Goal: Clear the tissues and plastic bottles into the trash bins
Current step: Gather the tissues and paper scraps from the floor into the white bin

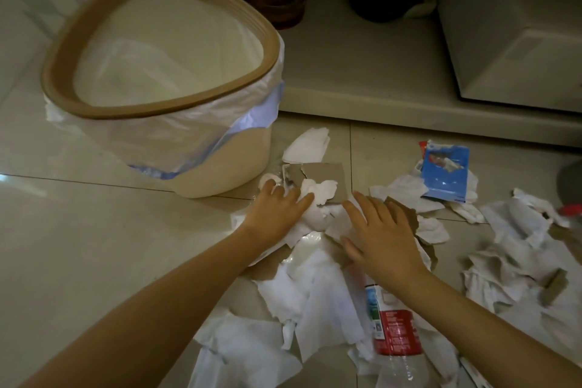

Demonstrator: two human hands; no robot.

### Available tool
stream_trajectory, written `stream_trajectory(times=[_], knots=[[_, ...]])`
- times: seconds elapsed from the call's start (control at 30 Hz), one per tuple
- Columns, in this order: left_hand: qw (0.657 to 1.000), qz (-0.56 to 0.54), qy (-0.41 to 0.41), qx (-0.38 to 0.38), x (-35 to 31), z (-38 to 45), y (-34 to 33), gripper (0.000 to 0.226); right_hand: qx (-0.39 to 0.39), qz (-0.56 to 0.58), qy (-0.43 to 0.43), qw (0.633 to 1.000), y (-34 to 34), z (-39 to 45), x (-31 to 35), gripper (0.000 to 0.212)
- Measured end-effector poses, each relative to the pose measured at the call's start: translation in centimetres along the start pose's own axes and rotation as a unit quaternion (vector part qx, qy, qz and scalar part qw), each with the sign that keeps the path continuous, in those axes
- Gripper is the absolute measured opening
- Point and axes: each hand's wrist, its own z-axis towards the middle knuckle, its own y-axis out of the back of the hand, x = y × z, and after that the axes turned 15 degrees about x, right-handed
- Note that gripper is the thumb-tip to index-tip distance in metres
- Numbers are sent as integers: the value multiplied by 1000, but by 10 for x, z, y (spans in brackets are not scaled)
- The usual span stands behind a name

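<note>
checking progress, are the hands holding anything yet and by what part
Nothing is lifted. The left hand and right hand lie flat and open on the tissues, pressing, with no closed grip.

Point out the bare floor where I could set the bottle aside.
Bare tile lies left of the left hand, in front of the trash bin. Crowded: tissues and torn cardboard under both hands, litter spreading right past the blue packet. The bottle lies beneath the right hand's forearm.
</note>
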Motion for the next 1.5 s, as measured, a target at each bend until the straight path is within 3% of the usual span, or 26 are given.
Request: stream_trajectory(times=[0.1,0.17,0.23,0.33,0.53,0.93,1.07,1.2,1.5], knots=[[999,11,-33,-39,5,-4,4,36,6,2,-5,1000,-3,3,-4,62],[996,-8,-64,-67,9,-9,10,15,14,-3,-5,1000,-6,5,-7,64],[991,-40,-86,-92,13,-17,15,32,24,-2,-5,1000,-8,8,-6,67],[981,-28,-92,-166,23,-35,22,21,43,-2,11,999,-8,17,-4,73],[967,-35,-96,-232,52,-68,20,28,86,7,57,995,-3,53,11,74],[968,-73,-68,-232,58,-85,18,32,205,30,117,971,4,148,9,108],[970,-87,-59,-221,57,-82,13,38,304,88,115,942,7,169,-2,101],[971,-88,-55,-213,56,-77,8,42,345,101,103,927,5,181,-9,90],[971,-82,-64,-217,55,-77,1,27,249,51,120,960,-2,144,3,83]])
